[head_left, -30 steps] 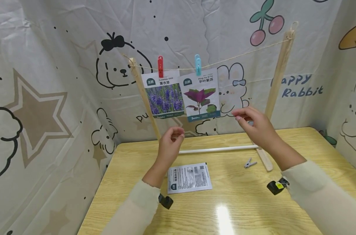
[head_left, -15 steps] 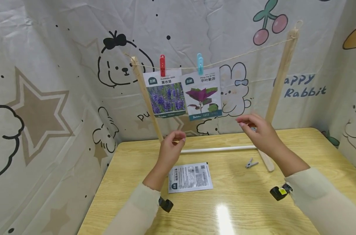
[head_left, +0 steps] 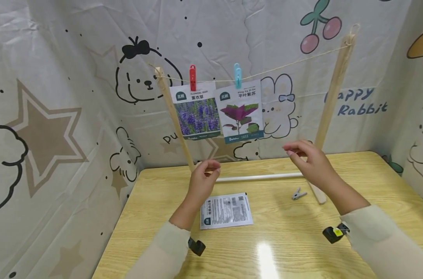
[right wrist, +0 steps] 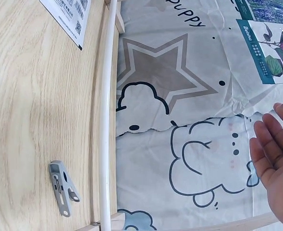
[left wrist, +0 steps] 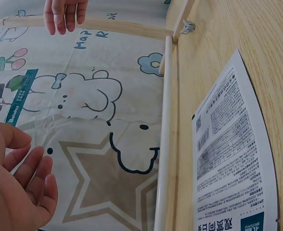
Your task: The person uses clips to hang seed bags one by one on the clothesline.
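Note:
Two seed packets hang side by side from a string (head_left: 295,63): a lavender packet (head_left: 197,118) under a red clothespin (head_left: 192,77), and a purple-leaf packet (head_left: 240,112) under a light blue clothespin (head_left: 237,75). Below them my left hand (head_left: 202,181) hovers with loosely bent fingers and nothing in it. To the right of the purple-leaf packet, lower down, my right hand (head_left: 311,161) is likewise in the air, bare, its fingers relaxed. A third seed packet (head_left: 227,211) lies printed back up on the table. Near the right post rests a grey clothespin (right wrist: 62,187).
The string runs between a left wooden post (head_left: 176,120) and a taller-looking right wooden post (head_left: 331,97). A white rod (head_left: 260,177) joins the posts low, just above the table (head_left: 288,240). Behind hangs a printed cloth (head_left: 211,35).
Both hands have sunk a little, and the right one has drifted right, away from the hanging packets. The packets and clothespins hang as before; the head view shifted slightly.

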`<state>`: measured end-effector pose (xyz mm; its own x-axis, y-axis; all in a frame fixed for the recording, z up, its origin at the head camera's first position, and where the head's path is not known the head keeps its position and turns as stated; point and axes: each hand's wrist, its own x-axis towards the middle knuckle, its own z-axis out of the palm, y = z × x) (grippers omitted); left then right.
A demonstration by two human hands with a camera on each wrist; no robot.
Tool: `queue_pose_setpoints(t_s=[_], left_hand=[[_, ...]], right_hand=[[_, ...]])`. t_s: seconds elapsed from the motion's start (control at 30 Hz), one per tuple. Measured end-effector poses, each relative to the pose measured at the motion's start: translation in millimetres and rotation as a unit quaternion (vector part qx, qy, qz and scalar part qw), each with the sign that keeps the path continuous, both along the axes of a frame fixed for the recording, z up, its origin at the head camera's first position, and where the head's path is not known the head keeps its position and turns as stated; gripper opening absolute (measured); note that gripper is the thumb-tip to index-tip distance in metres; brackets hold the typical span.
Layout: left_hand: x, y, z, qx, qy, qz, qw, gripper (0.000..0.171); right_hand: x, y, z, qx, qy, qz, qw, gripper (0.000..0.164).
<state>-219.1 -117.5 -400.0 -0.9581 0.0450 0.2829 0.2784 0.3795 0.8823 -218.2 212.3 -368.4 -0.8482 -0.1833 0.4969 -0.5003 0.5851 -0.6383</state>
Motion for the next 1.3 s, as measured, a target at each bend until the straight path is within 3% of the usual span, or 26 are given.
queue_pose_setpoints(t_s=[0.7,1.3], left_hand=[[5.5,-6,-13.8,-0.002,-0.025,0.008,0.9997,0.015],[12.8,-8,-26.5,0.003,-0.045,-0.012,0.9989,0.018]], right_hand=[[7.8,9,-22.9,0.000,-0.032,-0.010,0.999,0.024],[13.8,15,-43.9,-0.014,-0.070,-0.007,0.997,0.027]])
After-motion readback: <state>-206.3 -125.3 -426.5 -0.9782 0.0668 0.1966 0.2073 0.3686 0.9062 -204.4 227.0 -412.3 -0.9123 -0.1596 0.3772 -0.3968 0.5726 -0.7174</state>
